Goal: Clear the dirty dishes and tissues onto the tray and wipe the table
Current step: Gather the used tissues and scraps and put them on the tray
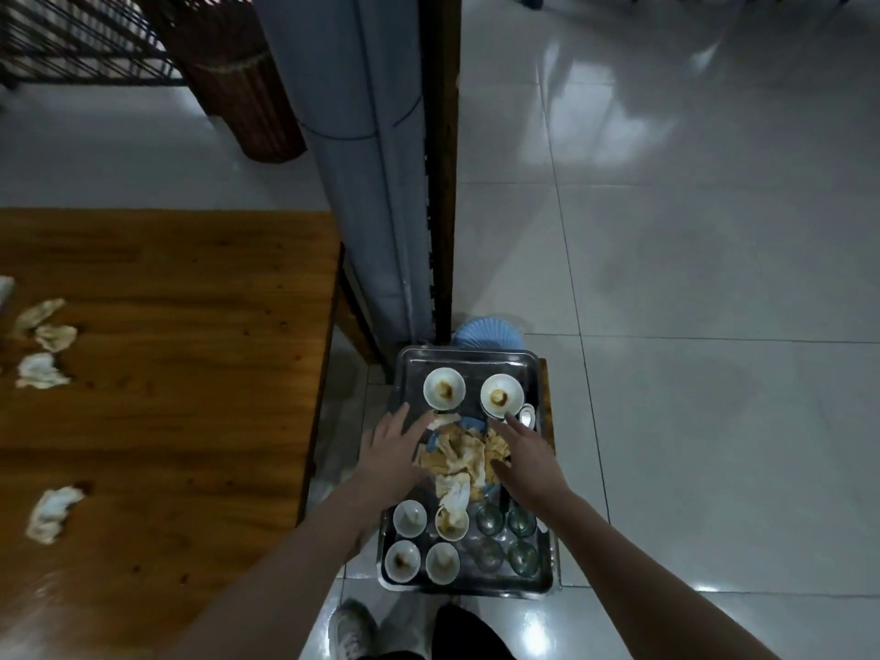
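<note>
Over the tray (pixel 469 360), left hand (pixel 394 452) and right hand (pixel 529 462) flank the tissue pile (pixel 459 457), grips released, fingers spread.

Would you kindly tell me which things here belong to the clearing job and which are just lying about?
Part of the job: metal tray, dirty bowls, glass cups, tissue pile, crumpled tissues on the wooden table, left hand, right hand.
Just there: blue ribbed object behind the tray, wooden post, rolled bamboo blind, tiled floor.
</note>
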Demonstrator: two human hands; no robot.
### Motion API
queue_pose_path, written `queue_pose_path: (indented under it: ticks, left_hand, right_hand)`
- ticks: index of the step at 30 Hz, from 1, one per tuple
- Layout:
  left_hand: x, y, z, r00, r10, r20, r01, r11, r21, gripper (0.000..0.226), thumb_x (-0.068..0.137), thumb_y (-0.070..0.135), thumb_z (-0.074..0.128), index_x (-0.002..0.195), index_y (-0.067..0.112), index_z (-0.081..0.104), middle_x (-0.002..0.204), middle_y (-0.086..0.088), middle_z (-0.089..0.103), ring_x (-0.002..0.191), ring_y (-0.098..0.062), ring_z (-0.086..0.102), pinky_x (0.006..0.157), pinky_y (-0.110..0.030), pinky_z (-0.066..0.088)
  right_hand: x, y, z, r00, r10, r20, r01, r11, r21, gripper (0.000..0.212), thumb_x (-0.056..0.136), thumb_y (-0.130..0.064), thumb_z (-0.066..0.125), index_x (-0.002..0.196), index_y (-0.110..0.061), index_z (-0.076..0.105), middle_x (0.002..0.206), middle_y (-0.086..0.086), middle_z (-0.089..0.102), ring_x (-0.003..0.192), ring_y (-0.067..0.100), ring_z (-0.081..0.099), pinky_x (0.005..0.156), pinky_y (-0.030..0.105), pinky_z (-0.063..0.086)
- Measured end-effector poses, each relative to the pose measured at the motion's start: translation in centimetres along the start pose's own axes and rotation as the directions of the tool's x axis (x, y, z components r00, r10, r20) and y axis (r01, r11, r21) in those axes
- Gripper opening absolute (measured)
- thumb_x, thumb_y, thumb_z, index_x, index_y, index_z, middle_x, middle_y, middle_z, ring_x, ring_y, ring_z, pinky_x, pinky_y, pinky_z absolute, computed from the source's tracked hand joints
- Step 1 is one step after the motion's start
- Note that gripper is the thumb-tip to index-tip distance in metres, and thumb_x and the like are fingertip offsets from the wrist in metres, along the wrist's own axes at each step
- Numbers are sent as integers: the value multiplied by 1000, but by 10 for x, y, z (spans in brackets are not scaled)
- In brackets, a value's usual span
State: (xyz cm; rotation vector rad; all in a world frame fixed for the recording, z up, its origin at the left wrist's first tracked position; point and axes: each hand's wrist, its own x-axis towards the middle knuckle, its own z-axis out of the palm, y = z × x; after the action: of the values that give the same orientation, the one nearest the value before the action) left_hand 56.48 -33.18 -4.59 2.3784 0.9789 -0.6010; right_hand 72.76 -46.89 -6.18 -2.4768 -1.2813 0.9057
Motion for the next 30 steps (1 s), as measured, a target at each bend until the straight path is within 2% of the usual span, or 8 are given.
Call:
queue_pose_path:
  ticks: [3,8,17,21,30]
  left_hand:
    - [-13,-17,-3,998,-50,-44,48,998,-31,78,94,37,54,152,36,2,161,-3,-2,147,-27,0,116,-49,7]
    - [-41,-52,-6,985,-118,-124,106,989,-100,71,97,32,50,152,35,6,161,-1,3,147,-25,4,117,-49,8]
    - [-117,-134,-7,969,-158,-191,121,974,-194,60,101,30,40,152,32,8,161,2,4,147,-27,5,118,-47,8]
    - [-160,-179,-4,966,-173,-194,127,965,-228,59,102,30,39,152,32,9,160,2,6,146,-27,6,118,-50,10]
    - [-259,-304,6,908,-333,-253,258,922,-288,57,101,33,40,151,32,13,160,1,11,146,-27,10,119,-50,11]
  right_hand:
    - [0,-24,-3,999,-52,-2,52,998,-42,58,90,-19,52,144,-26,33,153,4,29,137,28,31,111,43,29]
    - [-2,-66,7,986,-153,-61,151,988,-36,56,87,-10,54,140,-24,40,140,0,46,128,23,42,105,39,37]
    - [-29,-158,44,959,-260,-111,245,961,-127,54,91,-13,48,143,-25,37,148,-1,36,136,21,30,112,31,21]
    - [-46,-201,70,956,-284,-77,269,950,-157,55,92,-16,48,143,-28,34,150,0,33,137,22,28,115,37,22]
    - [-80,-322,149,937,-350,-6,346,928,-138,53,96,-18,47,146,-27,31,152,0,29,139,22,25,116,36,20]
